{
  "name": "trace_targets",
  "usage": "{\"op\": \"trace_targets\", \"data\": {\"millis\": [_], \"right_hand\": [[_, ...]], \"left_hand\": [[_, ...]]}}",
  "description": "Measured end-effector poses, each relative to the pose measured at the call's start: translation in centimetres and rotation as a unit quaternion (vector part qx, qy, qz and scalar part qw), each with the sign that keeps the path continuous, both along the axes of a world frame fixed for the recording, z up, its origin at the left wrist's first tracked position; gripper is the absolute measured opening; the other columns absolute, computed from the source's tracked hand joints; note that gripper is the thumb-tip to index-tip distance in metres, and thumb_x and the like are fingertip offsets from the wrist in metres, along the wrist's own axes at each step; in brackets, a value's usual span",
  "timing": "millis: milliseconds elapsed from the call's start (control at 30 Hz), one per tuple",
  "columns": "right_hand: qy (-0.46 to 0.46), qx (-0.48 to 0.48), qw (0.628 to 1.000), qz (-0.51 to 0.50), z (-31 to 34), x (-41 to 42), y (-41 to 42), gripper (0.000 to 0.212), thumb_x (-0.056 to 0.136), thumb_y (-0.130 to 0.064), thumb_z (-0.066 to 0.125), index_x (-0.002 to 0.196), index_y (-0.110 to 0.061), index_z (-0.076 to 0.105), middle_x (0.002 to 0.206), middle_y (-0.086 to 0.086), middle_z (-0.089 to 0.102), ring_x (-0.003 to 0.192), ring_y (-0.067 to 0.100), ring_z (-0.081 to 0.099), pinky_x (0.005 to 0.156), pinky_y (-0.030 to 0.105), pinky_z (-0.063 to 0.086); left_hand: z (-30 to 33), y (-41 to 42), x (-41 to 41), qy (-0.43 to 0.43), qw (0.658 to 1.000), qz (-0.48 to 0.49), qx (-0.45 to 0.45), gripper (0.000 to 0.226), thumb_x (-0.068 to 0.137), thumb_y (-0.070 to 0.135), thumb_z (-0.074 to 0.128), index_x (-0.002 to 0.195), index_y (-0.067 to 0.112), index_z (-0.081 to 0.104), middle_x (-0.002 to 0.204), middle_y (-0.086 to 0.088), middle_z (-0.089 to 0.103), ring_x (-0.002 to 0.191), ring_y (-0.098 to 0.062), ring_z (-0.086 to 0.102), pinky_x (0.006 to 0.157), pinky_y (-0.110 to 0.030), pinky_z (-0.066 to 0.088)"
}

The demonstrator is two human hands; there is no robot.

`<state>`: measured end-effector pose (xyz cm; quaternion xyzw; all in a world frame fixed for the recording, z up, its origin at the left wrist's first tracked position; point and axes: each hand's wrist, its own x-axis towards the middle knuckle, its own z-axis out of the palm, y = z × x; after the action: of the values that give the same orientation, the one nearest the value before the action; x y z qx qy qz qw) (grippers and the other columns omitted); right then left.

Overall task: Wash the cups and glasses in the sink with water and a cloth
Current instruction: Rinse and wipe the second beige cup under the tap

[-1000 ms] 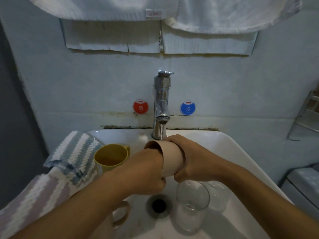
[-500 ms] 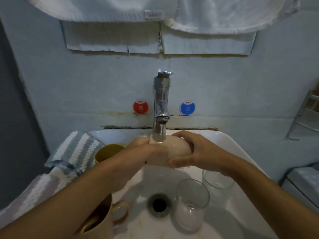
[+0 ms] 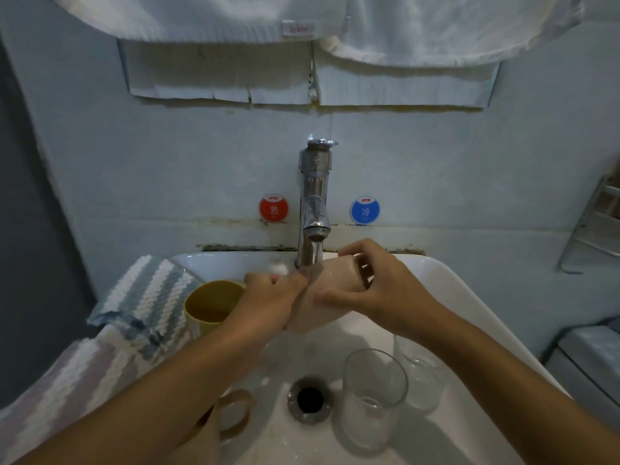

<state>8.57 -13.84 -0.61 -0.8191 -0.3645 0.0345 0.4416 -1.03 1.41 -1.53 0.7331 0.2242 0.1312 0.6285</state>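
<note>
Far left: striped cloth (image 3: 141, 307) draped over the sink (image 3: 446, 290) rim, its near end cut off by the frame edge. Just right of it, yellow cup (image 3: 211, 305) upright in the basin, its right side hidden behind the left forearm. Near left: tan mug (image 3: 228, 414) at the bottom edge, only handle and part of the wall visible, the rest covered by the left arm and cut by the frame.

Centre: left hand (image 3: 271, 303) curled against the left end of the beige cup (image 3: 330, 293), fingers mostly hidden; it appears to grip the cup's rim end, exact hold hard to make out. The cup lies sideways above the basin under the tap (image 3: 313, 209), water running onto it. Right hand (image 3: 379, 290) grips the cup's right end, fingers over the top, thumb on the near side.

Drain (image 3: 308, 399) open, near centre. Right of it, clear glass (image 3: 372, 401) upright in the basin. Second clear glass (image 3: 422, 374) just beyond and right of it, top part hidden behind the right forearm.

Wall behind: red sticker (image 3: 273, 208) left of the tap, blue sticker (image 3: 365, 210) right. White towels (image 3: 235, 18) hang along the top edge, cut off. Wire rack (image 3: 593, 229) far right, partly out of frame.
</note>
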Motion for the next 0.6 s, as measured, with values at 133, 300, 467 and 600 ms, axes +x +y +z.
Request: {"op": "trace_targets", "data": {"millis": [133,300,467,600], "right_hand": [[0.005,0.004,1.0,-0.003,0.2,-0.2,-0.1,0.071,0.066,-0.042,0.087,0.121,-0.032,0.045,0.108,-0.017,0.053,0.094,0.009,0.059,0.071,0.023,0.058],[-0.064,0.017,0.998,-0.001,-0.3,-0.6,0.4,0.07,0.065,-0.05,0.084,0.125,-0.036,0.05,0.117,-0.013,0.055,0.103,0.008,0.056,0.086,0.03,0.056],[-0.089,0.037,0.995,-0.01,-0.8,-1.1,0.9,0.064,0.073,-0.054,0.074,0.129,-0.033,0.051,0.119,-0.013,0.055,0.104,0.006,0.054,0.087,0.025,0.053],[-0.077,0.052,0.995,-0.021,-0.9,-1.2,0.9,0.064,0.072,-0.051,0.077,0.127,-0.03,0.051,0.115,-0.013,0.056,0.101,0.006,0.056,0.083,0.022,0.054]], "left_hand": [[0.1,-0.1,0.4,0.021,0.999,-0.024,0.027,0.041,0.099,0.038,0.05,0.135,0.025,0.036,0.113,-0.004,0.054,0.093,-0.02,0.06,0.075,-0.036,0.057],[0.1,-1.1,1.4,0.046,0.995,-0.05,0.066,0.028,0.105,0.034,0.035,0.093,0.027,0.059,0.107,-0.007,0.064,0.1,-0.024,0.06,0.095,-0.049,0.051],[-0.3,-1.7,1.1,0.004,0.999,-0.05,-0.002,0.03,0.102,0.048,0.03,0.095,0.033,0.056,0.091,0.002,0.063,0.09,-0.017,0.062,0.08,-0.036,0.052],[-0.1,-2.0,1.3,-0.005,0.999,-0.042,0.0,0.036,0.102,0.049,0.028,0.109,0.028,0.056,0.092,-0.001,0.064,0.089,-0.017,0.062,0.078,-0.034,0.053]]}}
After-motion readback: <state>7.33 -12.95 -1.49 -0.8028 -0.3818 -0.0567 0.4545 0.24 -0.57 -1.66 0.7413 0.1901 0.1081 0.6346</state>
